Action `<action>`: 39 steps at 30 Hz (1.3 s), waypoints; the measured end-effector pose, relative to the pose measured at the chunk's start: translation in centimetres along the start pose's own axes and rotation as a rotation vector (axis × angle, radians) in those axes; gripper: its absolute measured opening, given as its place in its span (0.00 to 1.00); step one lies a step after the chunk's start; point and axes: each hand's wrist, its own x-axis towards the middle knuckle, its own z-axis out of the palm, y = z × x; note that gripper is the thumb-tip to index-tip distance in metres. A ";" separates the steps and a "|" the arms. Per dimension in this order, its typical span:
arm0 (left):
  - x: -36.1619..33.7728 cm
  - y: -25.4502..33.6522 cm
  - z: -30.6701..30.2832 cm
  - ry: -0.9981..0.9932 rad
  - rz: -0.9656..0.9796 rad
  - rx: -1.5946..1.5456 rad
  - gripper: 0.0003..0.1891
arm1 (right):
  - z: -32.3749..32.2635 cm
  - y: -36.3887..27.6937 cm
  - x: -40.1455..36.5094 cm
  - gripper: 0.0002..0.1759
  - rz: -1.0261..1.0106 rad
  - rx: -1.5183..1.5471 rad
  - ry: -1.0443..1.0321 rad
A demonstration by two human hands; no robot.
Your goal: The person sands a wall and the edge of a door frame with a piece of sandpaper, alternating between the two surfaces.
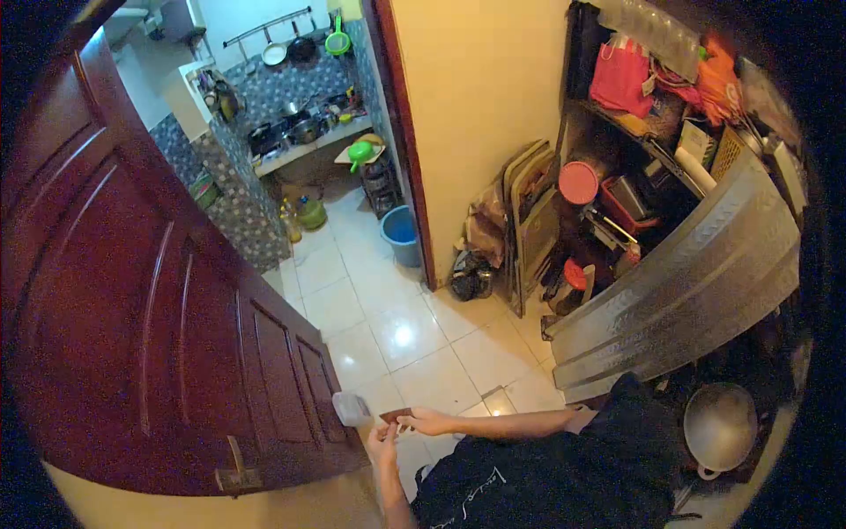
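Note:
My right hand reaches in from the right, its fingers closed on a small flat brown object, whose exact kind I cannot make out. Just below it, my left hand has its fingertips pinched close to my right fingers. Whether anything sits in that pinch is too small to tell. Left of both hands, a translucent plastic container appears by the lower edge of the dark red door.
Beyond the doorway is a tiled kitchen with a stove counter and a blue bucket. Folded panels lean on the wall. A cluttered shelf, a bent metal sheet and a wok stand at right.

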 end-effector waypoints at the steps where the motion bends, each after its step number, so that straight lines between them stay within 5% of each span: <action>1: -0.1 0.5 -0.4 -0.014 0.009 0.000 0.14 | 0.6 -0.4 0.0 0.26 0.031 0.000 0.019; 2: -0.4 1.0 -0.8 -0.026 0.017 0.011 0.13 | 1.4 3.3 1.6 0.28 0.059 -0.054 0.036; 9: 0.5 1.1 -1.8 -0.192 0.037 -0.103 0.11 | 3.1 -1.6 -2.7 0.33 -0.016 0.127 0.207; 17: 4.5 5.2 4.5 -0.576 -0.010 0.047 0.11 | -3.7 -1.3 -5.8 0.32 0.020 0.347 0.343; 25: 13.1 8.3 20.7 -0.690 -0.052 0.031 0.10 | -18.0 1.3 -7.8 0.25 -0.095 0.473 0.644; 34: 21.0 19.1 39.3 -0.702 0.279 0.138 0.09 | -36.3 3.1 -14.0 0.20 -0.251 0.292 1.269; 39: 26.3 27.7 45.0 -0.684 0.564 0.065 0.06 | -41.6 1.1 -17.8 0.20 -0.382 0.559 1.350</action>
